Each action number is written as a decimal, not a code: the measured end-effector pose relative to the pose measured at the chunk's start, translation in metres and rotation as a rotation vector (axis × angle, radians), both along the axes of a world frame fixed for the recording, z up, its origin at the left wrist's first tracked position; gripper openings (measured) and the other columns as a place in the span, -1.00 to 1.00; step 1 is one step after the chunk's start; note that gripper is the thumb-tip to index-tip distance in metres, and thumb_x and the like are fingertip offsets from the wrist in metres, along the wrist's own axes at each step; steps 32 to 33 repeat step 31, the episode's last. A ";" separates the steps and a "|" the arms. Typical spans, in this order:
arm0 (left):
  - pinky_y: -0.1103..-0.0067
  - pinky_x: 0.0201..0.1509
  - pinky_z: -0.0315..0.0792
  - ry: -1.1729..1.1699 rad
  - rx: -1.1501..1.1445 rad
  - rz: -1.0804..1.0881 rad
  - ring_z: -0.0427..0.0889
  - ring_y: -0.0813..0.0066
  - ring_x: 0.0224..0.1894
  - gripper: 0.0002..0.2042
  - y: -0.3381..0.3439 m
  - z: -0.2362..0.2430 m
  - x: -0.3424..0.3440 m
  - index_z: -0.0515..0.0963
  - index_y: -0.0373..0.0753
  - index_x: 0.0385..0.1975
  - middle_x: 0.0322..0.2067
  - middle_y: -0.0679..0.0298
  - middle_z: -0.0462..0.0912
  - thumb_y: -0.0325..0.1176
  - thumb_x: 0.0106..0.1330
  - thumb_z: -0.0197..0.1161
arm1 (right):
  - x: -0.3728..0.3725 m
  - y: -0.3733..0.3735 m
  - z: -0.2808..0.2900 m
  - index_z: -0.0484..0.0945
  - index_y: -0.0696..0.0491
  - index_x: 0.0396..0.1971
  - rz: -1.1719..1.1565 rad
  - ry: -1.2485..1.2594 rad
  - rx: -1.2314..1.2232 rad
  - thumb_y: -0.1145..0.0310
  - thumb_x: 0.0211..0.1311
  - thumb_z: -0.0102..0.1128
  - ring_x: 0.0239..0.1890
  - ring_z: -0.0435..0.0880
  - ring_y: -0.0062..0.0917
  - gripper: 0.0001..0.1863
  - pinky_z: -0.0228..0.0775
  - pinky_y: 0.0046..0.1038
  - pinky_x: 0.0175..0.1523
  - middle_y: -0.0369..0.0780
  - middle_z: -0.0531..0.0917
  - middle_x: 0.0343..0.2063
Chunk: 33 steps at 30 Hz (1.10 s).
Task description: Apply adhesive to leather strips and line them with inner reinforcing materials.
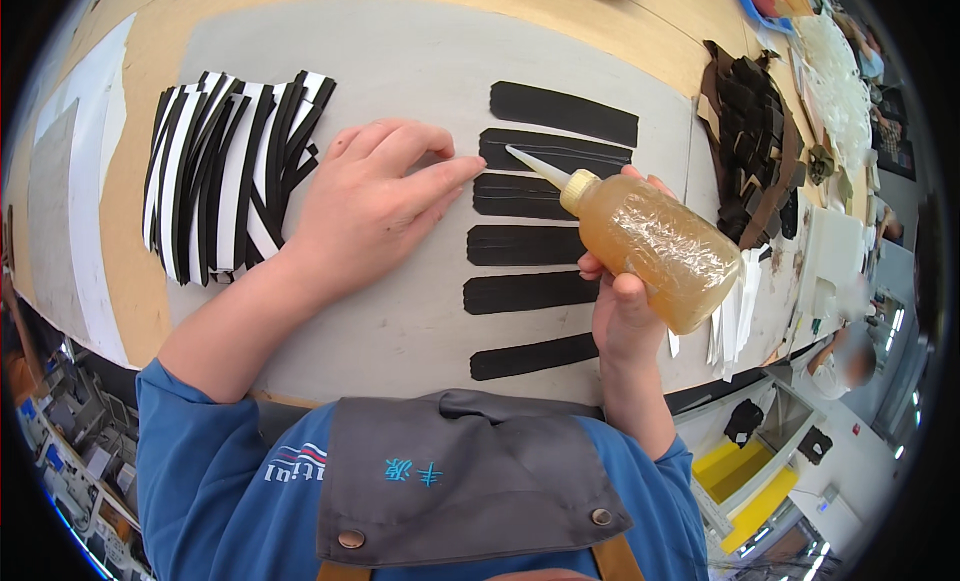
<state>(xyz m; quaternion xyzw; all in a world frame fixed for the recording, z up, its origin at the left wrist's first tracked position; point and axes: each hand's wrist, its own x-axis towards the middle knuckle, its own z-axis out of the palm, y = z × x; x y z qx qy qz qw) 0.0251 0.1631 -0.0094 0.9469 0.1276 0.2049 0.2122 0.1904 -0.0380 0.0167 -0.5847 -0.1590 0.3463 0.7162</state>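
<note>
My right hand (627, 321) grips a squeeze bottle (660, 243) of amber, glue-like liquid, tilted with its long pale nozzle (535, 166) pointing up and left. The tip is over a flat black strip (500, 139), second from the far end of a column of several strips. Thin shiny lines run along this strip and the nearer ones, such as the third strip (510, 196). With fingers apart, my left hand (385, 196) has one fingertip at the second strip's left end and grasps nothing. The bottle and my right hand hide the right ends of several strips.
A heap of black and white strips (225, 171) lies left on the grey board (400, 61). To the right are dark brown and black pieces (750, 141) and white strips (738, 316). A blue tray (765, 11) stands far right. Other people are in the right background.
</note>
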 end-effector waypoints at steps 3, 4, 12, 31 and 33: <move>0.39 0.09 0.42 0.013 0.005 0.004 0.61 0.35 -0.02 -0.70 -0.002 -0.001 -0.001 0.71 -0.03 -0.02 -0.13 0.37 0.61 -0.46 0.25 0.36 | -0.006 0.009 0.001 0.16 0.13 0.46 0.026 -0.079 -0.100 -0.21 -0.25 0.71 -0.17 0.72 -0.59 0.32 0.65 -0.64 -0.24 -0.03 0.38 0.40; 0.39 0.08 0.42 0.013 0.005 0.000 0.61 0.35 -0.02 -0.70 -0.002 -0.001 0.000 0.71 -0.03 -0.02 -0.12 0.37 0.61 -0.45 0.25 0.36 | -0.006 0.010 0.001 0.16 0.13 0.46 0.025 -0.080 -0.101 -0.21 -0.25 0.71 -0.17 0.72 -0.59 0.32 0.65 -0.64 -0.24 -0.03 0.38 0.40; 0.35 0.08 0.43 0.036 0.020 -0.032 0.60 0.23 -0.05 -0.68 -0.002 0.000 0.011 0.71 -0.12 0.00 -0.15 0.25 0.61 -0.52 0.24 0.34 | 0.017 -0.001 -0.002 0.35 0.10 0.31 -0.011 0.076 0.131 -0.05 0.21 0.48 -0.24 0.73 -0.57 -0.18 0.65 -0.57 -0.18 -0.15 0.61 0.12; 0.46 0.38 0.35 0.007 -0.204 0.068 0.58 0.22 0.07 -0.60 -0.008 -0.003 0.005 0.56 -0.13 0.28 0.05 0.16 0.55 -0.47 0.46 0.23 | 0.204 -0.284 0.061 0.55 -0.16 0.25 -0.531 -0.898 -1.484 -0.45 0.21 0.19 0.00 0.77 -0.25 -0.21 0.55 -0.31 0.17 -0.15 0.77 -0.02; 0.46 0.38 0.35 0.007 -0.204 0.068 0.58 0.22 0.07 -0.60 -0.008 -0.003 0.005 0.56 -0.13 0.28 0.05 0.16 0.55 -0.47 0.46 0.23 | 0.204 -0.284 0.061 0.55 -0.16 0.25 -0.531 -0.898 -1.484 -0.45 0.21 0.19 0.00 0.77 -0.25 -0.21 0.55 -0.31 0.17 -0.15 0.77 -0.02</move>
